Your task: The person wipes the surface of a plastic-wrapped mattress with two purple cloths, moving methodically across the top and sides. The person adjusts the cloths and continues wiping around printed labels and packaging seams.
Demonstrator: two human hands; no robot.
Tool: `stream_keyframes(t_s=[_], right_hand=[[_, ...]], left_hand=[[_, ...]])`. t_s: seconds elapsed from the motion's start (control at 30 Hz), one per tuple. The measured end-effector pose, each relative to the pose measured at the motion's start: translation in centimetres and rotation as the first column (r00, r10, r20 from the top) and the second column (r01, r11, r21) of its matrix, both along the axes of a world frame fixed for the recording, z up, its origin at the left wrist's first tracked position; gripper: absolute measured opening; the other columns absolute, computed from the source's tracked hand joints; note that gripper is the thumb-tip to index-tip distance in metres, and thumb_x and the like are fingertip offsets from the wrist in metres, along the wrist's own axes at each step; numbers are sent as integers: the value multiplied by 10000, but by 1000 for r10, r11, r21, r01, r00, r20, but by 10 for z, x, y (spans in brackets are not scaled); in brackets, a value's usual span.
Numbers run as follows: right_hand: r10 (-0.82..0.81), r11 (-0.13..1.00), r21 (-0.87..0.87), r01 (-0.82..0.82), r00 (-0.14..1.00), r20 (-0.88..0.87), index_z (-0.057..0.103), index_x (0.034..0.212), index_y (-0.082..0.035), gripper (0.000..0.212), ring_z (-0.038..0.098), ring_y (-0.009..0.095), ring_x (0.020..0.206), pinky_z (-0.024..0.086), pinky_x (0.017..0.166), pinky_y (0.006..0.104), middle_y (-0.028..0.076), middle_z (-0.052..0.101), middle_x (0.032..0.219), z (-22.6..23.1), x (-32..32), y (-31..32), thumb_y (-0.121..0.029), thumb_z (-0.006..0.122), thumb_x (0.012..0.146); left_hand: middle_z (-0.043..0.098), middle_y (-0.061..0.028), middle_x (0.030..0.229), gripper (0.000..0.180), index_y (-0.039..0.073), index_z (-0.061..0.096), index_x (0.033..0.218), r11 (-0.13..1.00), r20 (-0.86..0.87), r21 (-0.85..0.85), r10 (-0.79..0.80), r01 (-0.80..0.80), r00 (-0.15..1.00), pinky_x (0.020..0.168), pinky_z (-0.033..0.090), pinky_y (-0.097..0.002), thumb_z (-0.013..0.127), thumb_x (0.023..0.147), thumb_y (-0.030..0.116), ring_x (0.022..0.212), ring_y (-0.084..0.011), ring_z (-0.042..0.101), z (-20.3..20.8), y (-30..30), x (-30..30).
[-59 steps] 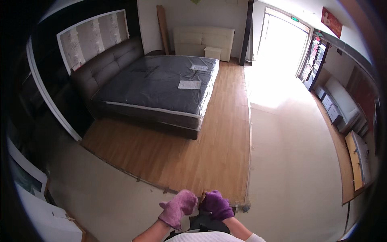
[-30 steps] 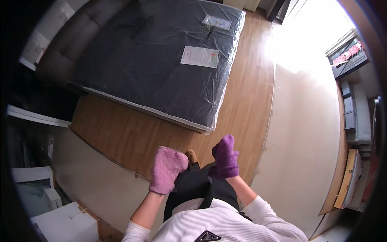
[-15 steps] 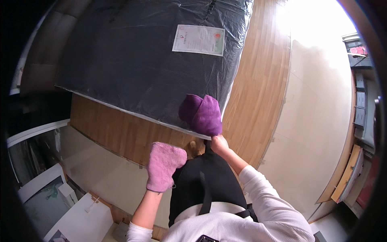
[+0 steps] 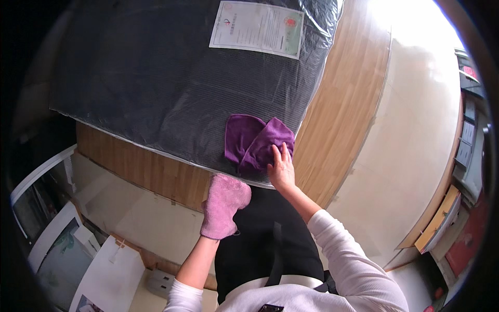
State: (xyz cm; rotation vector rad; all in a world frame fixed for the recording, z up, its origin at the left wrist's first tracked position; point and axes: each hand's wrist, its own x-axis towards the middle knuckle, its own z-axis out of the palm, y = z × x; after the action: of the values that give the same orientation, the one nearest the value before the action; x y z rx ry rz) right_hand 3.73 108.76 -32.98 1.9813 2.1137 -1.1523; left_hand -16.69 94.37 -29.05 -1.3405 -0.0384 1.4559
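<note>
A folded purple cloth (image 4: 254, 143) lies on the near right corner of a dark mattress (image 4: 156, 93) wrapped in clear plastic. Resting on the cloth's right edge, my right hand (image 4: 282, 169) has its fingers stretched out. My left hand is covered to the wrist by a pink cloth mitt (image 4: 223, 206), which hides its fingers. That mitt is at the mattress's near edge, left of the purple cloth. Farther up the mattress lies a printed certificate sheet (image 4: 257, 28).
Wooden flooring (image 4: 338, 99) runs along the mattress's right side, with a pale floor strip (image 4: 400, 135) beyond it. Shelving with boxes (image 4: 466, 138) lines the right. White furniture panels (image 4: 109, 275) stand at the lower left.
I have moved closer to the mattress. The purple cloth has gone from hanging at my right hand to lying on the mattress, and that hand's fingers have opened. My mitted left hand has moved forward.
</note>
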Motion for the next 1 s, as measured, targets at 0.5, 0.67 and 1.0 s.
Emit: stream_keyframes(t_s=[0.5, 0.67, 1.0], right_hand=[[164, 976, 129, -173, 983, 79, 484, 1433, -280, 663, 146, 495, 1458, 198, 1087, 703, 265, 197, 1572, -24, -137, -19, -364, 700, 812], [539, 820, 247, -517, 842, -28, 578, 1342, -200, 470, 205, 312, 1496, 206, 1140, 598, 118, 244, 1614, -39, -228, 15, -363, 483, 911], [173, 857, 477, -197, 980, 95, 656, 1245, -198, 403, 273, 304, 1471, 236, 1122, 600, 95, 356, 1565, -68, -208, 117, -150, 567, 855]], left_hand=[[483, -87, 1253, 668, 103, 429, 1298, 737, 510, -613, 644, -284, 570, 1090, 380, -440, 672, 679, 169, 1204, -244, 496, 12, 85, -87], [344, -96, 1546, 608, 119, 275, 1534, 983, 16, -170, -69, 71, 997, 1205, 207, -448, 381, 1011, 410, 1417, -286, 335, -27, 52, -162], [419, -102, 1492, 612, 106, 367, 1492, 754, -666, 163, -392, 637, 635, 1188, 259, -474, 355, 984, 448, 1378, -313, 398, -35, 135, -181]])
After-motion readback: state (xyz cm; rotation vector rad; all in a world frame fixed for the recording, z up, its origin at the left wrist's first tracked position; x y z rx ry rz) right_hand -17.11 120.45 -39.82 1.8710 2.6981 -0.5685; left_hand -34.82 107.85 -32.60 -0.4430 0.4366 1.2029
